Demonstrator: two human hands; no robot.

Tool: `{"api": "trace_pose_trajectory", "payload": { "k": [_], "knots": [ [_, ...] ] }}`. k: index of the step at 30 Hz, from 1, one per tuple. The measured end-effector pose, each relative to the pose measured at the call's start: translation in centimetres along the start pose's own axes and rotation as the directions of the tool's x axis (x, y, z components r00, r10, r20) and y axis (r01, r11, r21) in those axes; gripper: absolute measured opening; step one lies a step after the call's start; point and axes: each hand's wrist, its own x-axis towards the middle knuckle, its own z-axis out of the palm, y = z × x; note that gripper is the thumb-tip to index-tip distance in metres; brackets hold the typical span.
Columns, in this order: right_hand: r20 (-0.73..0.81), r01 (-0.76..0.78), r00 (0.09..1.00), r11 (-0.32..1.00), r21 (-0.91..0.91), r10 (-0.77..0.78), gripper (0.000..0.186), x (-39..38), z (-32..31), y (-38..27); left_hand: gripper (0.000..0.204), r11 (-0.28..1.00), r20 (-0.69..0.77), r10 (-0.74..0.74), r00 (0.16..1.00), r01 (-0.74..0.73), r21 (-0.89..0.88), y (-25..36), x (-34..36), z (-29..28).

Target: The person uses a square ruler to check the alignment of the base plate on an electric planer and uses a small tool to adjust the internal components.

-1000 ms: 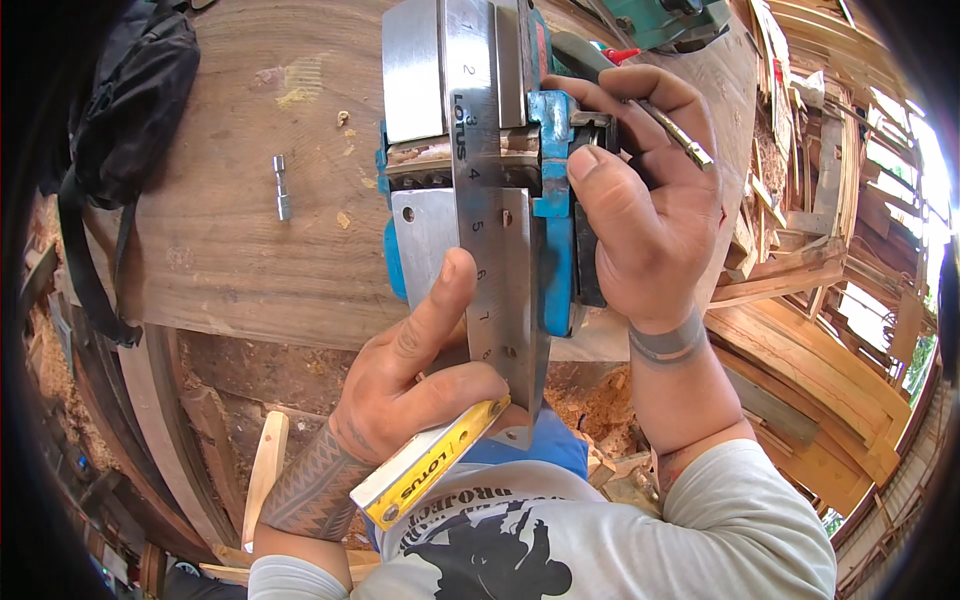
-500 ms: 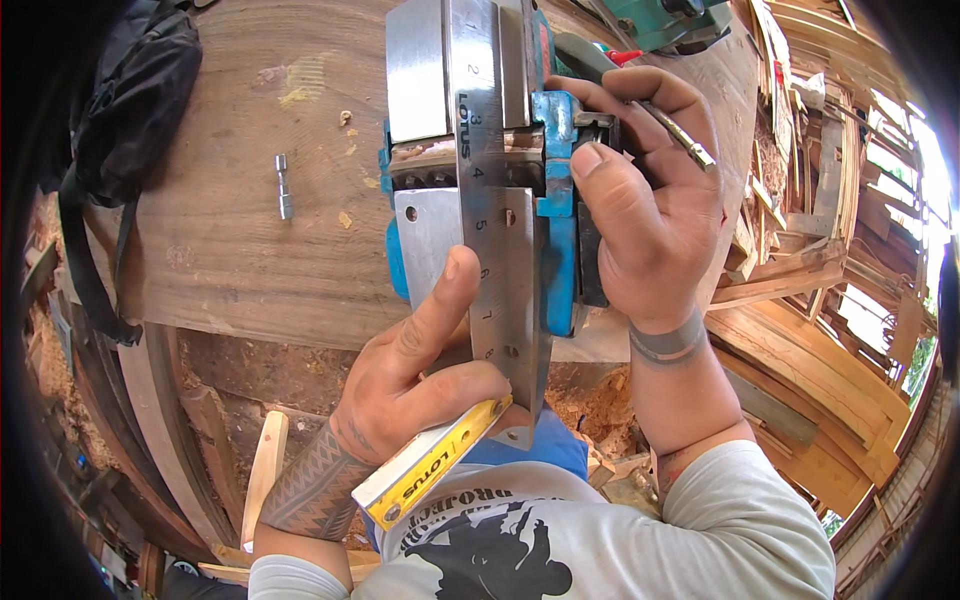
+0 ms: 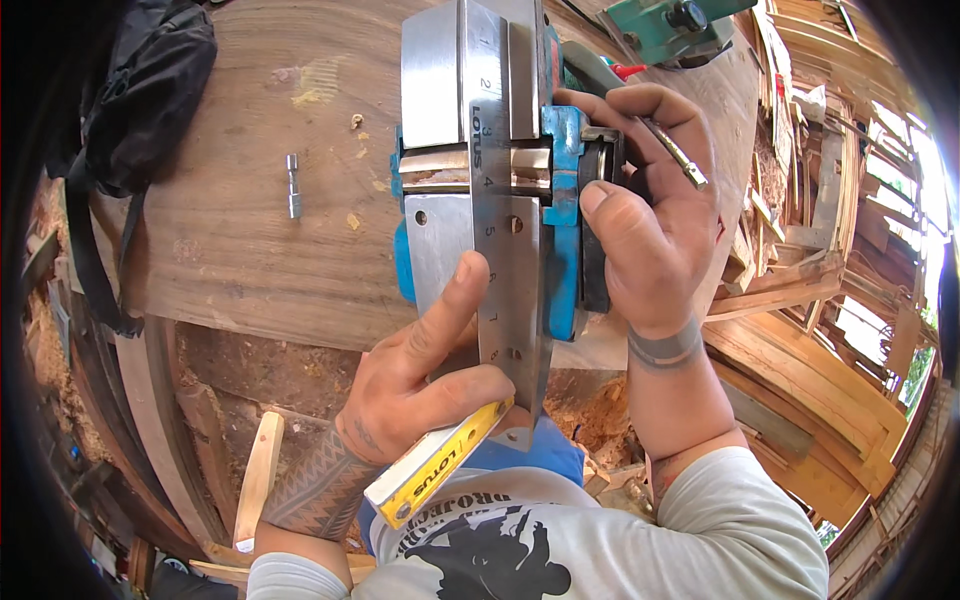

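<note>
An electric planer point(image 3: 565, 260) with a blue body lies sole up on the wooden table. Along its metal sole rests the steel blade of a try square point(image 3: 490, 250), crossing the cutter drum point(image 3: 435, 170). My left hand point(image 3: 420, 385) is closed round the square near its yellow-edged handle, thumb laid along the blade. At the planer's right side, my right hand point(image 3: 655, 235) curls with its thumb against the black side part by the drum's end. A slim metal rod point(image 3: 680, 158) is tucked between its fingers. Some of those fingertips are hidden behind the planer.
A short metal socket point(image 3: 293, 187) lies on the wooden table point(image 3: 230, 250) left of the planer, among a few shavings. A black bag point(image 3: 145, 90) with a strap sits far left. Beyond the right hand stands a green power tool point(image 3: 665, 35). Boards point(image 3: 830, 380) are stacked at right.
The cutter drum has turned: the dark slot with bolts has gone from view, and a smooth curved face shows. My right thumb has shifted slightly down. The square stays on the sole.
</note>
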Motion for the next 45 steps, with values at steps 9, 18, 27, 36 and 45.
{"api": "trace_pose_trajectory", "payload": {
  "k": [9,18,27,36,45],
  "knots": [
    [-0.007,-0.02,1.0,1.0,0.009,0.02,0.059,-0.1,0.1,-0.2,0.061,0.999,0.047,0.019,0.999,-0.021,0.044,-0.4,-0.3,-0.3],
    [0.002,-0.004,1.0,1.0,0.022,0.004,0.059,-0.2,-0.1,0.1,0.05,0.964,0.04,0.152,0.988,-0.157,0.216,-0.1,0.2,0.1],
    [0.028,0.013,0.999,0.998,0.068,-0.015,0.061,-0.2,-0.3,0.5,0.098,0.997,0.022,0.057,0.998,-0.058,0.046,-0.3,-0.1,0.2],
    [-0.001,0.041,0.999,0.999,0.012,-0.041,0.056,-0.1,-0.2,0.5,0.111,0.997,0.021,-0.066,0.998,0.066,-0.034,0.1,-0.1,0.0],
    [0.015,0.056,0.998,0.998,-0.004,-0.056,0.05,-0.1,0.0,0.3,0.106,0.995,0.008,-0.09,0.996,0.09,-0.031,0.4,-0.2,-0.1]
  ]
}}
